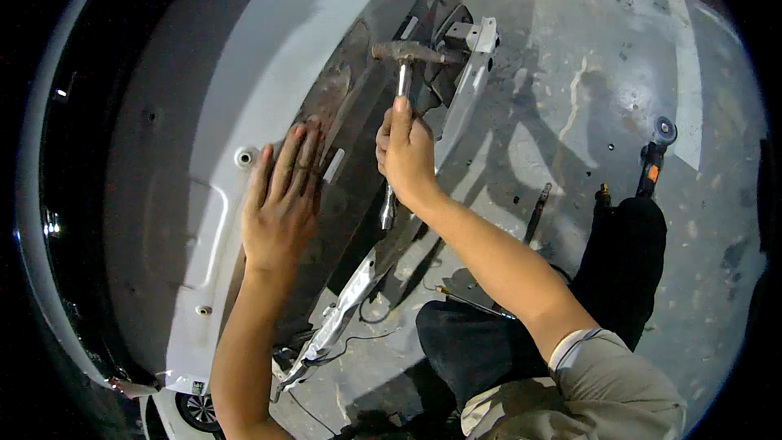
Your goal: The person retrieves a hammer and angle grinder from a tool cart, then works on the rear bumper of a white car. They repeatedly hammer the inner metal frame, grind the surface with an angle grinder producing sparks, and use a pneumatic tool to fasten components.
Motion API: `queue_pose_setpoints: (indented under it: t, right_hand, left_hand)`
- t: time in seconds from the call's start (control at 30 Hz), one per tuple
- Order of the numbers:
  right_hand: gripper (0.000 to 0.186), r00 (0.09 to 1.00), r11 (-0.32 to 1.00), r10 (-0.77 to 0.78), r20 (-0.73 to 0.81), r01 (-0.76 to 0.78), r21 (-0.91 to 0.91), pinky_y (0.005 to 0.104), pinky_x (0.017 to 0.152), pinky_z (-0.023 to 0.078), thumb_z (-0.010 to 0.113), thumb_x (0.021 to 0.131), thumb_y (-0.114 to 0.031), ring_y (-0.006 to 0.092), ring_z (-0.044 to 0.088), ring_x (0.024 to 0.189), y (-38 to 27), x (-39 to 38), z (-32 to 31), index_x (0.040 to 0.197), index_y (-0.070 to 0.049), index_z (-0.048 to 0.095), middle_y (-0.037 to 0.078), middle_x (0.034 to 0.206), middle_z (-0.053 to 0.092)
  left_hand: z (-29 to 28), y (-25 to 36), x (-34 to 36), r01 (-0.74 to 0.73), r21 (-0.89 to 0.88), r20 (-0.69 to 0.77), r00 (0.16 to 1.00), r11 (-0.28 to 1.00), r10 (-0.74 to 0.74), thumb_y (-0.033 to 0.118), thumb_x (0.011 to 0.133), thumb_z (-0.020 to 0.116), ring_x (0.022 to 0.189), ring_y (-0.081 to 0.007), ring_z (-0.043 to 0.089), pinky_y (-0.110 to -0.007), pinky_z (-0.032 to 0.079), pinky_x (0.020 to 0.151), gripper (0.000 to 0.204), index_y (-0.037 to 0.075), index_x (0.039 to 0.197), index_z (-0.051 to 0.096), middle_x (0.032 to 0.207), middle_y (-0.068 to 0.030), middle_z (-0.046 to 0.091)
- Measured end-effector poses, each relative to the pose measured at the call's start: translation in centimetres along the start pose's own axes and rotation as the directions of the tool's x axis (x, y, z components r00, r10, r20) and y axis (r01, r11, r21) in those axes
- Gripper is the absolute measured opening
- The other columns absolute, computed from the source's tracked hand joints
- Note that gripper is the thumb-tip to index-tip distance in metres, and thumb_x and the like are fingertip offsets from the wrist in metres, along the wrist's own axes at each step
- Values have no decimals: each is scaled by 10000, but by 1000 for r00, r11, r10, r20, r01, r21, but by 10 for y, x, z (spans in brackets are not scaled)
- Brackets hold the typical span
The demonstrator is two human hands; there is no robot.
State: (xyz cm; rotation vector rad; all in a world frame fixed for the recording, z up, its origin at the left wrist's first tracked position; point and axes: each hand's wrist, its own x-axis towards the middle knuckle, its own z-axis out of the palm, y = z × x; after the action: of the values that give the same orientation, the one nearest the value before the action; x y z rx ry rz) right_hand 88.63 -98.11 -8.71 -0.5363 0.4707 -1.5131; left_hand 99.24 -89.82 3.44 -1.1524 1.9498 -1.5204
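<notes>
My left hand [279, 204] lies with fingers stretched out on the vehicle's pale body panel [261, 57], at the lower end of a rough, discoloured metal patch [330, 77]. My right hand [405, 151] is closed round the metal handle of a hammer [407, 52], whose worn head is raised at the upper end of the handle, over the panel's open edge. A long bent metal rail [354, 285] runs along the right side of the panel, partly hidden behind my right hand and forearm.
On the grey floor [586, 90] to the right lie a power tool with a round head [656, 151], a bar-like tool [538, 212] and brass fittings [604, 194]. My dark-clothed legs [619, 253] are at lower right. Thin cables run below the rail. A wheel [195, 410] shows at lower left.
</notes>
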Motion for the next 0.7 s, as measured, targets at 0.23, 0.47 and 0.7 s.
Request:
queue_pose_setpoints:
  t: [0.23, 0.47, 0.7]
  right_hand:
    - [412, 985, 969, -174, -18, 168, -183, 214, 370, 276, 387, 985, -471, 60, 358, 423, -10, 13, 1, 763, -125, 414, -45, 564, 370]
    - [468, 990, 967, -143, -18, 136, -216, 286, 550, 410, 368, 999, -432, 142, 480, 601, -4, -5, 15, 811, -25, 502, 49, 678, 495]
    - [389, 988, 966, -112, 110, 134, -221, 192, 413, 311, 369, 1006, -412, 50, 405, 489, 14, -65, 16, 787, -102, 451, -24, 583, 410]
  left_hand:
    - [-7, -2, -14, 8, -15, 17, 1000, 1000, -7, 327, 899, 488, 1387, -123, 270, -319, 204, 1153, 555, 158, 1419, 391, 1495, 33, 330]
    - [7, -13, -108, 24, -13, 49, 999, 1000, -23, 314, 867, 527, 1384, -107, 276, -311, 216, 1143, 584, 154, 1415, 400, 1495, 50, 328]
    - [3, -22, -163, 82, -137, 112, 991, 987, -67, 423, 823, 591, 1368, -104, 297, -316, 248, 1124, 638, 207, 1400, 424, 1483, 72, 343]
